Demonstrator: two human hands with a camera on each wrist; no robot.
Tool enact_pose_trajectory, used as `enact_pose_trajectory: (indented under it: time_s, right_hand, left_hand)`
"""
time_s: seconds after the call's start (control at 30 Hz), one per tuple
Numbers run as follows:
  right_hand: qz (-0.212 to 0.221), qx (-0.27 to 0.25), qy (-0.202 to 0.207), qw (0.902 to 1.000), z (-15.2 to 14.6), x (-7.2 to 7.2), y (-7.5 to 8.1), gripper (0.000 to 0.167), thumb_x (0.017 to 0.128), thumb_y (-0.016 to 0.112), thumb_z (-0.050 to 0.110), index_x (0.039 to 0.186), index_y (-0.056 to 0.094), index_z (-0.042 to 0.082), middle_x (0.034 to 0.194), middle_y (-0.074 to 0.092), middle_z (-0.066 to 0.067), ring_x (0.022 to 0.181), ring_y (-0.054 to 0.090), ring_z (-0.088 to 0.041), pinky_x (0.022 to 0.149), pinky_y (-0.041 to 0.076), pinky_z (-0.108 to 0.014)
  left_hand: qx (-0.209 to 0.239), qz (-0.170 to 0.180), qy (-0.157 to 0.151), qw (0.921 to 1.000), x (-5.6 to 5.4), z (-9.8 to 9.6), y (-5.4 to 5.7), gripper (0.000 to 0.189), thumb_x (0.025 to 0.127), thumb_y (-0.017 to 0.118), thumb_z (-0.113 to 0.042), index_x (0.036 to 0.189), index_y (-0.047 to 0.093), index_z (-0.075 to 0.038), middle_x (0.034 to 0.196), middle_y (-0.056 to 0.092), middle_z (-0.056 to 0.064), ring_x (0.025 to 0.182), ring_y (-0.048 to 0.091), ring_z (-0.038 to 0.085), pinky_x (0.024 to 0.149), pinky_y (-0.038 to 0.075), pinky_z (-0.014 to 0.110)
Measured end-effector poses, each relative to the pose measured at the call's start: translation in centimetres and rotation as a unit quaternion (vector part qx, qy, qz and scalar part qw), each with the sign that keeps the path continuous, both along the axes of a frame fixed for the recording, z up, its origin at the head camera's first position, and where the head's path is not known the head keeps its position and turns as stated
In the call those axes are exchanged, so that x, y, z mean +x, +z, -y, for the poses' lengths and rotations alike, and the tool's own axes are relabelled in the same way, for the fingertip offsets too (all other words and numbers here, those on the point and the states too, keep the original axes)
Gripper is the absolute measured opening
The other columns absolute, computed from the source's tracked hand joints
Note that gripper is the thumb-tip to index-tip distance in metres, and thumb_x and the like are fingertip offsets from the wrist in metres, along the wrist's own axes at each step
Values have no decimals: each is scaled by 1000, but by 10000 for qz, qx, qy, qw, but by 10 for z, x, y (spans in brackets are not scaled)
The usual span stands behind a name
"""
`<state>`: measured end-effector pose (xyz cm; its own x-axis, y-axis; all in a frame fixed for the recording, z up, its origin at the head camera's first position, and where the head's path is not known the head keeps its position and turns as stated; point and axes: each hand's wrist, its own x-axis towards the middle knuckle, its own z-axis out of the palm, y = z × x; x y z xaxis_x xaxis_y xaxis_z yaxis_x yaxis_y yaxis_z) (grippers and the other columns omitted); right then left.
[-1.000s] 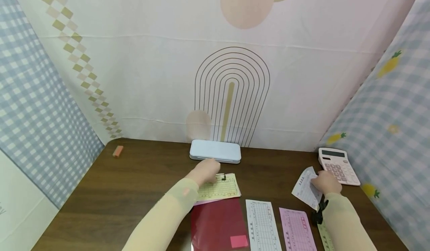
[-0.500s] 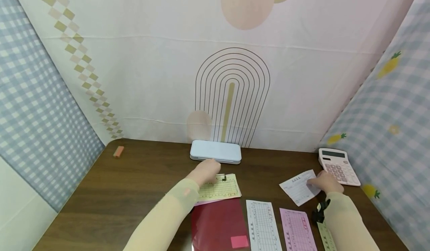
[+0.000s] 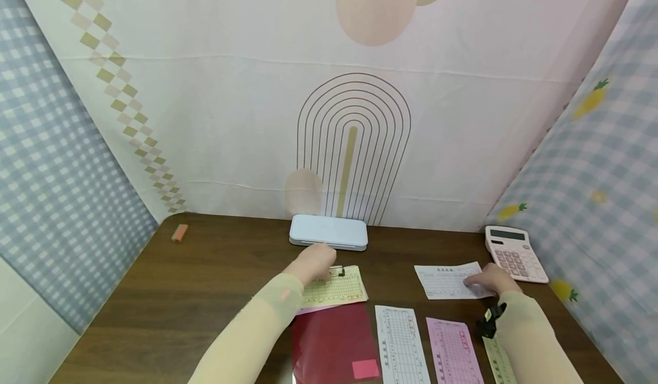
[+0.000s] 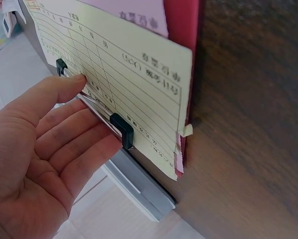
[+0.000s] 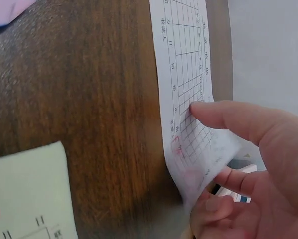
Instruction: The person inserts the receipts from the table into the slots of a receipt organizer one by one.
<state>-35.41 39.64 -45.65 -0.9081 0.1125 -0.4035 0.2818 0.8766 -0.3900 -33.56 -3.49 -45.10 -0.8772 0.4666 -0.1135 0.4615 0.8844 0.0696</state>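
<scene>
My left hand point(image 3: 317, 258) grips the metal clip point(image 4: 103, 110) at the top of a dark red clipboard point(image 3: 329, 338). Its thumb lies over the clip and its fingers curl behind. Under the clip sit yellow printed slips point(image 3: 344, 290), with a pink slip point(image 4: 131, 12) showing beneath. My right hand point(image 3: 492, 279) pinches the right end of a white printed slip point(image 3: 444, 281) between thumb and fingers. In the right wrist view the slip's near end bends up toward the fingers. The left wrist hides part of the clipboard in the head view.
A white slip point(image 3: 403, 344), a pink slip point(image 3: 454, 350) and a yellow-green slip point(image 3: 498, 361) lie right of the clipboard. A pale blue case point(image 3: 329, 231) stands behind it. A calculator point(image 3: 516, 255) sits at the back right, an orange block point(image 3: 180, 232) at the back left.
My right hand has turned the white slip from a steep slant to lying nearly level, its free end swinging left. The left hand stays at the clip.
</scene>
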Motion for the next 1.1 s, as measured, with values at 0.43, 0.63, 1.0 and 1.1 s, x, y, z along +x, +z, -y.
enact_pose_trajectory:
  time_s: [0.43,0.63,1.0,1.1]
  right_hand:
    - [-585,259,90,9979,-7,9,-1,63,84,68,31,115,48,-20,110,53,-37,94,53,-44,81,45,-52]
    - [-898,222,-130,9956,-10,11,1,29,87,62,22,90,59,-7,78,52,-12,74,48,-26,62,39,-35]
    - [-964,43,-268,9950,-21,21,-5,44,86,61,22,103,57,-18,95,59,-28,80,53,-31,71,45,-43]
    - [-813,-16,-423,9958,-24,23,-7,48,88,61,24,107,54,-19,100,58,-31,84,53,-33,75,45,-45]
  left_hand:
    - [-68,-142,-70,9999,2,0,2,25,78,76,-18,65,54,-13,64,52,-4,66,49,13,68,46,29]
    - [-20,-35,3,10000,0,0,1,24,78,75,-16,65,55,-13,64,54,-4,65,51,13,66,46,28]
    - [-24,64,25,10000,-1,0,1,19,78,75,-13,69,59,-12,67,57,-3,67,54,13,65,48,28]
    - [-3,44,39,10000,1,0,2,19,78,75,-14,69,58,-13,66,56,-4,64,52,12,62,46,27]
